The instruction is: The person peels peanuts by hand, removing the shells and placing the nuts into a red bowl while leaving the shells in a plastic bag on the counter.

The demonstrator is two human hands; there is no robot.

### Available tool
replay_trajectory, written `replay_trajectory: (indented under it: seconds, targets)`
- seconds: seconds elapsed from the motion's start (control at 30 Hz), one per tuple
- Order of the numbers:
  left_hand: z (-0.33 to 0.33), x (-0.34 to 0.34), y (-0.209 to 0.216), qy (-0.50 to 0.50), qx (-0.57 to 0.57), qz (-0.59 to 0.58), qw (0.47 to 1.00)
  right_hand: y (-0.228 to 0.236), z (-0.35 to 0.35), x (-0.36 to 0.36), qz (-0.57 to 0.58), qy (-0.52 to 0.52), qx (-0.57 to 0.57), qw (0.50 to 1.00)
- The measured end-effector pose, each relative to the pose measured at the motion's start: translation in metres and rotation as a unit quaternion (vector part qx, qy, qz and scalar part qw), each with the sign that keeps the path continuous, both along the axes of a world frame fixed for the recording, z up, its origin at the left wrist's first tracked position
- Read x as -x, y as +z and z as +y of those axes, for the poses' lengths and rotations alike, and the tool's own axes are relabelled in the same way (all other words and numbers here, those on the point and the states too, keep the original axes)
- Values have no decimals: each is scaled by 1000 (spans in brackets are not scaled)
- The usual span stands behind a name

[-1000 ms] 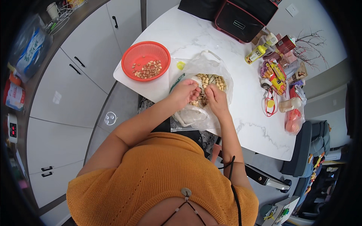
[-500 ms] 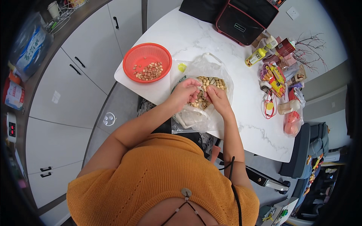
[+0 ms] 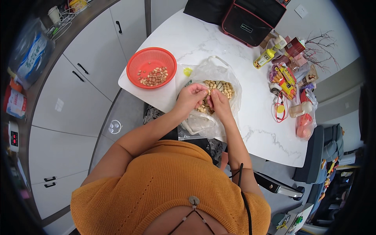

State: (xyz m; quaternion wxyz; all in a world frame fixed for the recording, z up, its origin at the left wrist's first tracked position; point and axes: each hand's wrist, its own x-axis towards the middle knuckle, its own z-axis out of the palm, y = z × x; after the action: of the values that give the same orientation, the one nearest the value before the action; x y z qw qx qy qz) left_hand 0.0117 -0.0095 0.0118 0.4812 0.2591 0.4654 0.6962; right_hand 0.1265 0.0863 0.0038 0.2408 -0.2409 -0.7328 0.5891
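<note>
Above an open white plastic bag point(image 3: 199, 123) of unshelled peanuts point(image 3: 224, 87), my two hands meet fingertip to fingertip. My left hand point(image 3: 191, 98) is closed in a pinch, and my right hand point(image 3: 220, 105) pinches from the other side. Between them is a small pale peanut, mostly hidden by the fingers. Left of the bag stands a red plastic basket point(image 3: 171, 58), with shelled peanuts point(image 3: 154, 77) gathered on its bottom.
The white marbled table point(image 3: 266, 135) carries a black and red appliance point(image 3: 250, 23) at the back. On its right are a yellow bottle point(image 3: 264, 58), snack packets point(image 3: 282, 80), a red cord point(image 3: 282, 111) and a bag with something reddish point(image 3: 304, 126). White cabinets point(image 3: 70, 98) line the left.
My hands have come closer together, the fingertips now meeting at the peanut. The right hand has shifted left. The view has tilted slightly.
</note>
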Motion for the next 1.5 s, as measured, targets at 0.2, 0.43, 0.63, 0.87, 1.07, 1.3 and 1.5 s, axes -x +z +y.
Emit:
replay_trajectory:
  seconds: [0.2, 0.43, 0.63, 0.87, 1.07, 1.3, 1.5]
  targets:
    - [2, -1, -6, -9, -1, -46, 999, 3, -9, 2, 12, -43, -29, 999]
    - [4, -4, -17, 9, -13, -93, 996, 2, -9, 2, -9, -27, -43, 999]
    - [5, -2, -19, 2, 14, -145, 989, 4, -8, 6, -29, -2, -36, 999]
    - [7, 1, -12, 3, 38, -259, 965, 23, -11, 9, -135, -45, -184, 973]
    - [2, 5, -7, -15, 41, -145, 988, 11, 1, 3, -10, 3, 21, 1000]
    - [-3, -1, 3, 19, 32, 5, 999, 1, 3, -9, 7, 4, 114, 993]
    - [6, -2, -20, 18, -28, 93, 995, -9, 2, -11, 21, -7, 98, 995]
